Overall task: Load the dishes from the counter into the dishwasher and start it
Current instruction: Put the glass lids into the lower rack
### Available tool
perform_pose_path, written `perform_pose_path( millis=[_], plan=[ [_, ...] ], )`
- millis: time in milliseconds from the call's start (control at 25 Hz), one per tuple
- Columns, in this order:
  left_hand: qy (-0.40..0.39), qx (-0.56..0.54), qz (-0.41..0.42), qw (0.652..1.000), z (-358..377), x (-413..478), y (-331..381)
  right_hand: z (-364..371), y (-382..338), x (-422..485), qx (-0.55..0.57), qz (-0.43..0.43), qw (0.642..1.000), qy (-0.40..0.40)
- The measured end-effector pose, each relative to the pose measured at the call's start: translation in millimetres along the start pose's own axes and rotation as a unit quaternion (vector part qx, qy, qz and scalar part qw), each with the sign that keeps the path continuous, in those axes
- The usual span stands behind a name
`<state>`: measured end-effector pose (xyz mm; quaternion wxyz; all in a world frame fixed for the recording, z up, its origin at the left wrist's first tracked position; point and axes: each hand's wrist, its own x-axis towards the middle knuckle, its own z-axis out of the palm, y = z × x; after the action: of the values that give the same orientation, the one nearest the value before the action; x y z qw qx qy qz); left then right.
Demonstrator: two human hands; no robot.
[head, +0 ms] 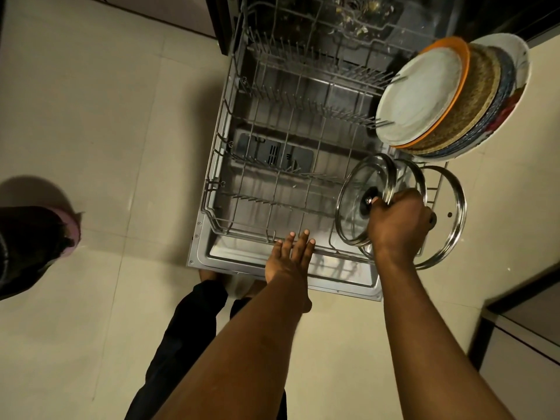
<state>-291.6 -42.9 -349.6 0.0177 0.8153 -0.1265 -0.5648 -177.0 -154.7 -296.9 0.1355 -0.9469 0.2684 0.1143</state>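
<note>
Three round steel-rimmed glass lids [353,207]

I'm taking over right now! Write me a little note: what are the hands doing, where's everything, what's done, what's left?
Right hand grips a glass lid by its rim, standing it in the lower rack's front right corner. Left hand is open, fingers straight, at the rack's front rim.
Plates stand on edge at the rack's right; two more glass lids stand beside the held one.
Done: plates and those lids loaded.
Left: release the lid, load any dishes still out of view, slide the rack in, shut the door, start.
</note>
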Motion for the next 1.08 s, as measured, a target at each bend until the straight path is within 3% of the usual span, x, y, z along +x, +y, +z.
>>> perform_pose_path(
  millis=[480, 840, 1080],
  plan=[
    [-0.013, -0.002, -0.005, 1.000, -1.9, 1.0, 1.7, 3.5, 4.7, -8.6, 0.030, -0.002, 0.999, 0.022],
    [-0.016, -0.002, -0.002, 1.000, 0.4, 3.1, 0.5, 12.0, -0.3, -13.2, -0.042, -0.066, 0.996, 0.046],
    [-0.007, -0.005, 0.004, 1.000, 0.0, 3.4, -0.9, 22.1, 26.1, -15.1, -0.020, -0.032, 0.999, 0.000]
  ],
)
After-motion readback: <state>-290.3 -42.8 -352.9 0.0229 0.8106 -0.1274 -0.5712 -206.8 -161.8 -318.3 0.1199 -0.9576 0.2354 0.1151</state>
